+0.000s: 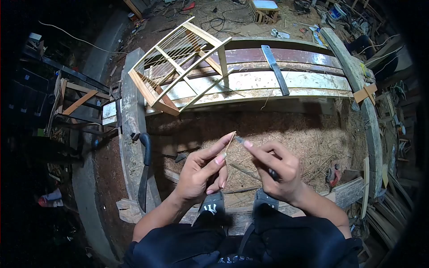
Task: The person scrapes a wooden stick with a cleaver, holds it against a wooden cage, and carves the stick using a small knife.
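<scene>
My left hand [201,172] pinches a thin wooden stick [230,142] between thumb and fingers, its tip pointing up and away from me. Close by on the right, my right hand [277,167] is closed around a small knife, mostly hidden in the fist. The grey blade tip [240,140] shows past the index finger, beside the stick's upper end. I cannot tell whether blade and stick touch. Beyond both hands, a wooden frame with thin parallel bars [172,67] leans on the plank bench [308,80].
A machete-like blade [275,69] lies across the planks. On the left beam [132,116] rests a curved, dark-handled knife [145,156]. Shavings [299,138] cover the ground below my hands. A red-handled tool [333,175] lies at right, near stacked wood strips [384,219].
</scene>
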`<act>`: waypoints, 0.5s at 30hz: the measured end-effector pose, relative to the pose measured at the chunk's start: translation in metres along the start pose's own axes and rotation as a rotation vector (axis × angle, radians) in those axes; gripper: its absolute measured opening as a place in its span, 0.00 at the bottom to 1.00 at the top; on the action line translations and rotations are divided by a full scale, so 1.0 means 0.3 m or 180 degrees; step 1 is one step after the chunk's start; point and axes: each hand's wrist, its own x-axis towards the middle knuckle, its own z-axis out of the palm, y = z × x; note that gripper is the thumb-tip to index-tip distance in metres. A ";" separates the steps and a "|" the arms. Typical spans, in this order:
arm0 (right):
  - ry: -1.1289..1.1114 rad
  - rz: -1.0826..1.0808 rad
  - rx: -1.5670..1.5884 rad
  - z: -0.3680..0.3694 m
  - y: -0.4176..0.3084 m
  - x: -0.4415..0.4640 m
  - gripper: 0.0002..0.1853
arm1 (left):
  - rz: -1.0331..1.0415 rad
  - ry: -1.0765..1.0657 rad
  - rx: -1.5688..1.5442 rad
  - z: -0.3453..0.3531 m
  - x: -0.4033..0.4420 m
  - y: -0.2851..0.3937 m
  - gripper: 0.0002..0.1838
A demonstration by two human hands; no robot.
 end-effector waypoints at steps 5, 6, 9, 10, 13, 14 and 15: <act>-0.0215 -0.0058 0.0052 -0.001 -0.010 0.003 0.31 | -0.0056 -0.0011 -0.0004 0.005 -0.003 0.004 0.27; -0.0272 -0.0041 -0.0048 -0.006 -0.010 0.002 0.31 | -0.0065 -0.0037 -0.0013 0.004 -0.003 0.004 0.27; -0.0344 0.0035 -0.0203 -0.016 -0.024 0.007 0.31 | -0.0100 0.0012 -0.0038 0.001 -0.003 0.000 0.26; -0.0358 0.0094 -0.0258 -0.017 -0.029 0.009 0.31 | -0.0102 0.0011 -0.0038 0.004 -0.004 0.001 0.26; -0.0220 -0.0055 -0.0141 -0.003 -0.015 0.010 0.31 | -0.0165 0.0272 -0.0107 0.016 -0.002 0.000 0.27; -0.0219 -0.0056 -0.0141 -0.002 -0.016 0.013 0.31 | -0.0159 0.0317 -0.0143 0.017 -0.002 0.000 0.27; -0.0222 -0.0144 -0.0134 -0.002 -0.017 0.017 0.30 | -0.0153 0.0362 -0.0178 0.018 -0.002 -0.001 0.26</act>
